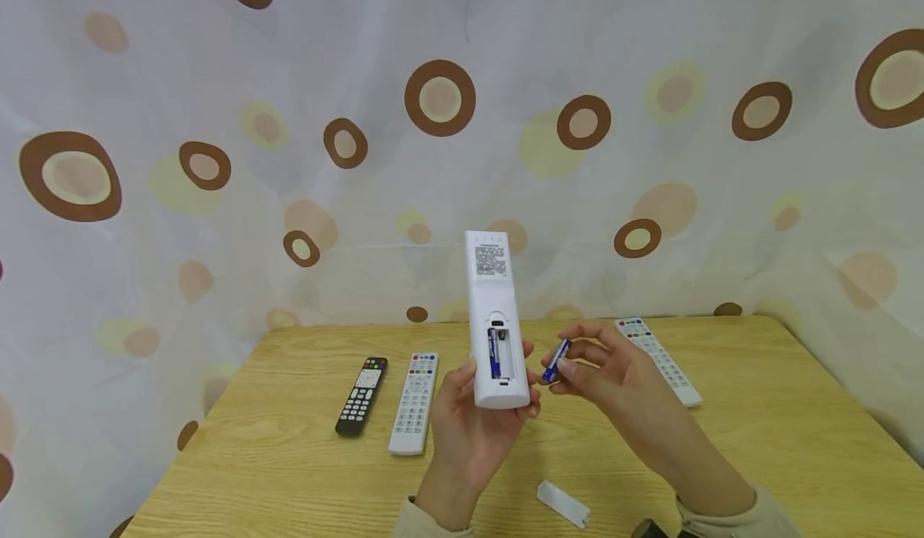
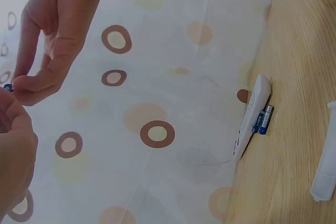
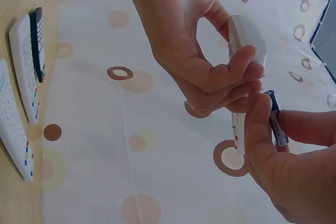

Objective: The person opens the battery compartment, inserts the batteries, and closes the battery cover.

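Observation:
My left hand [image 1: 472, 434] grips a white remote control [image 1: 498, 281] raised above the table, its back turned to the head camera. The battery compartment stands uncovered, with one blue battery [image 1: 494, 353] lying in its left slot; the right slot shows bare. Just right of the remote, my right hand [image 1: 613, 370] pinches a second blue battery [image 1: 557, 361] between thumb and fingers, tilted and apart from the compartment. The right wrist view also shows this pinched battery [image 3: 276, 119]. A small white battery cover [image 1: 563, 503] lies on the table below the hands.
Left of the hands lie a black remote [image 1: 362, 398] and a white remote [image 1: 415, 403]. Another white remote [image 1: 660, 362] lies right, partly behind my right hand. Beside it, in the left wrist view, are two loose batteries [image 2: 266, 120]. A patterned curtain [image 1: 462, 177] hangs behind the table.

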`<state>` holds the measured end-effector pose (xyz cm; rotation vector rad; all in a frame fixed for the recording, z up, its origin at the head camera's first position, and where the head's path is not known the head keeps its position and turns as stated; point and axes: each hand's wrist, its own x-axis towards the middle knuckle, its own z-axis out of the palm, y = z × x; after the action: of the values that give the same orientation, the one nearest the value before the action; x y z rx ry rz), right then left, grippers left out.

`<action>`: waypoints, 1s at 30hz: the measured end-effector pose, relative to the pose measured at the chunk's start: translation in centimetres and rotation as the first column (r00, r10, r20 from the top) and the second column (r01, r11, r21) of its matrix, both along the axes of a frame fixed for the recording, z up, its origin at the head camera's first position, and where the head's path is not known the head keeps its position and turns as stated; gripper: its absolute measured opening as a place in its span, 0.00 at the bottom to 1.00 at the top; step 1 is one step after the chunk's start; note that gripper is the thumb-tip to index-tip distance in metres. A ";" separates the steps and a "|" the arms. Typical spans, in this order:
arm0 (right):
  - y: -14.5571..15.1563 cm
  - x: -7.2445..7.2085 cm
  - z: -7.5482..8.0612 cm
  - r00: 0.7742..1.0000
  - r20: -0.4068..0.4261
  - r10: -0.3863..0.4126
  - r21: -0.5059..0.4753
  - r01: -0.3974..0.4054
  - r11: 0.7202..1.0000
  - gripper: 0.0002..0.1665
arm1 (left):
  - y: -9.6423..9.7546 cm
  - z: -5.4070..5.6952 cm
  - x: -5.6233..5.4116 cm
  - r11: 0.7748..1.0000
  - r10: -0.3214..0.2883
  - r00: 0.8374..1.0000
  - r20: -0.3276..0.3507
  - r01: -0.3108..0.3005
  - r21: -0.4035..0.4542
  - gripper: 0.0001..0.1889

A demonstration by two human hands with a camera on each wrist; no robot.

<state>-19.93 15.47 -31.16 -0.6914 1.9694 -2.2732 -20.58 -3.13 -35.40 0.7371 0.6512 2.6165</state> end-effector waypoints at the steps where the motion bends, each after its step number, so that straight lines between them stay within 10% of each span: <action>1: 0.0 0.0 0.0 1.000 0.004 0.000 -0.005 0.000 1.000 0.16 | 0.0 0.0 0.0 1.000 -0.001 1.000 -0.004 0.001 0.001 0.30; 17: 0.0 0.5 0.1 1.000 -0.003 0.000 -0.021 0.000 1.000 0.14 | 0.2 -0.2 -0.1 1.000 -0.005 0.999 -0.046 0.007 0.030 0.27; 30: -0.4 1.7 0.4 0.980 -0.124 -0.155 -0.028 0.153 0.988 0.11 | 0.2 -0.1 0.1 0.999 -0.042 0.997 -0.072 0.044 0.025 0.29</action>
<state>-18.25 15.03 -30.80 -0.7249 2.1317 -2.3924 -20.49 -2.94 -35.49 0.8462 0.6154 2.5745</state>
